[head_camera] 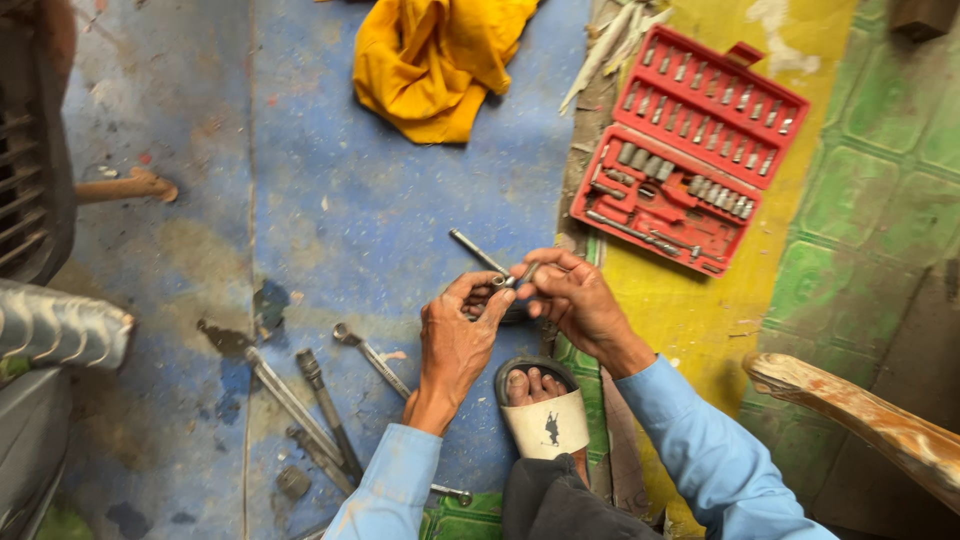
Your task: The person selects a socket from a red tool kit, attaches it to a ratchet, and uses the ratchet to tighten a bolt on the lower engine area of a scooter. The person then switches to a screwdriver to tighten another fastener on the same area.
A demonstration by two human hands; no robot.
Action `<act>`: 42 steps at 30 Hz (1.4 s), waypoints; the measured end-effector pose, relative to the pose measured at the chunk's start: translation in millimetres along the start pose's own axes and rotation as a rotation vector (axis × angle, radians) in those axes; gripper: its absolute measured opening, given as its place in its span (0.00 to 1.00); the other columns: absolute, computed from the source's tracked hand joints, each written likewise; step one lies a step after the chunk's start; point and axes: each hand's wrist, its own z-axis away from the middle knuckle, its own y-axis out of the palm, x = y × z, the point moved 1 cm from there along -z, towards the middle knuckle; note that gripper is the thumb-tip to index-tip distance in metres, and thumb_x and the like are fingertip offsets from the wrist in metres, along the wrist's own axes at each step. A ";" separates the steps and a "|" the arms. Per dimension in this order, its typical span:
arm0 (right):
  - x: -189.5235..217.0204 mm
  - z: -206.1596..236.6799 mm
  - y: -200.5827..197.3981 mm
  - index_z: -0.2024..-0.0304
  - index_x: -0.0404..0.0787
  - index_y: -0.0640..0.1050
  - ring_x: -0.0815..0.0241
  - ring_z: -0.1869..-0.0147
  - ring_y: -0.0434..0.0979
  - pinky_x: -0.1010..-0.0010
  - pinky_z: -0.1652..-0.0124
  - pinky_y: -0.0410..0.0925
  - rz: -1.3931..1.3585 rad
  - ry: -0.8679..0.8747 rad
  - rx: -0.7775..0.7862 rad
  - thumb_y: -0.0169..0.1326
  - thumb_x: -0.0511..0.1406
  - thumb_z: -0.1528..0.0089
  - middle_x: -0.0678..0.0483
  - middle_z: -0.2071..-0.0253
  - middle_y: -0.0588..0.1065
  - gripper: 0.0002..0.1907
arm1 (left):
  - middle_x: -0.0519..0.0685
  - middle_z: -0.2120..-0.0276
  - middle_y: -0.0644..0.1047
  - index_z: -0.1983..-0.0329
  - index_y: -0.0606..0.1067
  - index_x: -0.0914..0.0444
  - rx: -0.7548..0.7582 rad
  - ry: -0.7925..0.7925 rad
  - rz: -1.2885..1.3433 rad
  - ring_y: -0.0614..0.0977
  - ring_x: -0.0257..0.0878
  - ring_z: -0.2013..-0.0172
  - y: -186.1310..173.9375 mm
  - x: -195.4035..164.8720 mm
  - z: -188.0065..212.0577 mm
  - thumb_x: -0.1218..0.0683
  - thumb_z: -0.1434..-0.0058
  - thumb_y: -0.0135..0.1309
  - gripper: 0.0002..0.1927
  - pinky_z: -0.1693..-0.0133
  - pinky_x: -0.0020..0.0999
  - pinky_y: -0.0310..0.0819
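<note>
Looking like a repair workshop, work going on at floor level. Open red socket set (690,150) sitting at 1 o'clock, wrenches (320,400) lying loose at 7 o'clock on the stained blue floor (330,200). Yellow rag (435,60) lying at 12 o'clock.

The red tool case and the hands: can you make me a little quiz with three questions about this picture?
1. True or false: the red socket case lies open on the floor.
2. What do the left hand and the right hand hold between them? A) a thin metal rod tool B) a hammer C) a paintbrush
3. Fill in: the crumpled cloth at the top is ____ in colour.

Key: 1 true. 2 A. 3 yellow.
</note>
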 end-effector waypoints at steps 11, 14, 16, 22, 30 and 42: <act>9.8 16.7 9.1 0.55 0.38 0.81 0.75 0.74 0.66 0.80 0.74 0.60 0.750 -0.061 -0.018 0.61 0.42 0.38 0.62 0.75 0.73 0.15 | 0.54 0.69 0.83 0.57 0.79 0.63 0.124 0.073 -0.186 0.85 0.43 0.68 11.0 -2.1 5.1 0.52 0.43 0.63 0.14 0.64 0.38 0.79; 11.8 18.5 5.9 0.57 0.39 0.82 0.75 0.73 0.65 0.79 0.73 0.60 0.856 -0.057 -0.011 0.62 0.43 0.39 0.63 0.75 0.72 0.15 | 0.55 0.70 0.82 0.58 0.78 0.64 0.123 0.177 -0.268 0.84 0.47 0.68 15.2 4.2 4.7 0.54 0.43 0.63 0.13 0.64 0.41 0.77; 11.7 18.1 3.9 0.58 0.39 0.83 0.75 0.72 0.65 0.79 0.73 0.61 0.957 -0.072 -0.024 0.63 0.43 0.39 0.63 0.75 0.72 0.15 | 0.55 0.70 0.81 0.59 0.77 0.65 0.103 0.271 -0.277 0.83 0.49 0.67 18.1 7.1 5.3 0.56 0.42 0.61 0.11 0.63 0.43 0.76; 12.8 18.1 -2.4 0.58 0.38 0.82 0.75 0.68 0.70 0.79 0.69 0.65 0.842 -0.057 0.078 0.61 0.44 0.38 0.62 0.71 0.76 0.16 | 0.55 0.72 0.78 0.61 0.75 0.65 0.123 0.278 -0.272 0.81 0.49 0.68 22.8 10.7 4.2 0.56 0.43 0.62 0.11 0.64 0.45 0.75; 17.9 16.0 -16.5 0.59 0.39 0.82 0.75 0.66 0.72 0.80 0.66 0.68 0.759 -0.176 -0.075 0.58 0.40 0.35 0.63 0.67 0.78 0.11 | 0.53 0.69 0.80 0.49 0.74 0.65 0.128 0.272 -0.200 0.83 0.45 0.67 23.5 8.9 5.4 0.55 0.45 0.65 0.22 0.62 0.39 0.78; 127.2 16.3 -115.9 0.58 0.37 0.81 0.72 0.67 0.75 0.77 0.66 0.71 0.968 -0.563 -0.683 0.58 0.34 0.32 0.55 0.62 0.81 0.06 | 0.51 0.68 0.82 0.50 0.76 0.65 0.110 0.234 -0.212 0.84 0.41 0.67 15.5 12.8 4.3 0.55 0.42 0.63 0.18 0.61 0.36 0.78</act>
